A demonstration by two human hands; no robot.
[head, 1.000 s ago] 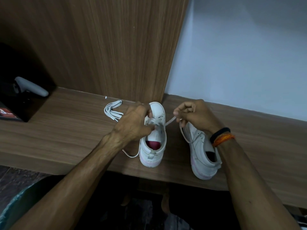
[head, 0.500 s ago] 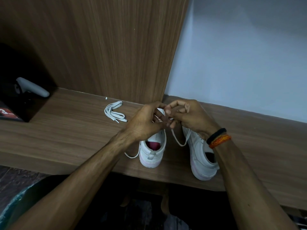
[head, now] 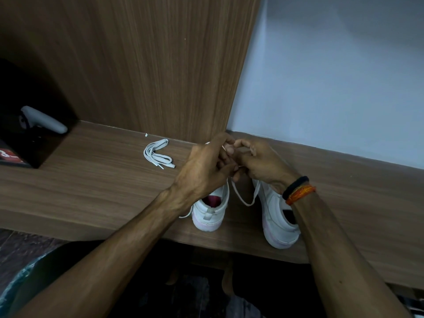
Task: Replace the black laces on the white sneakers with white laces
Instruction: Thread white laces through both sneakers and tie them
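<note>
A long wooden shelf runs across the view. Two white sneakers stand on it near its front edge, heels toward the viewer: one at about 6 o'clock, the other just beside it at 4 o'clock. A bundle of white laces lies at 10 o'clock, with a tiny white scrap behind it. A dark box sits at 9 o'clock

Matt wood-grain shelf, smooth white sneakers
</note>
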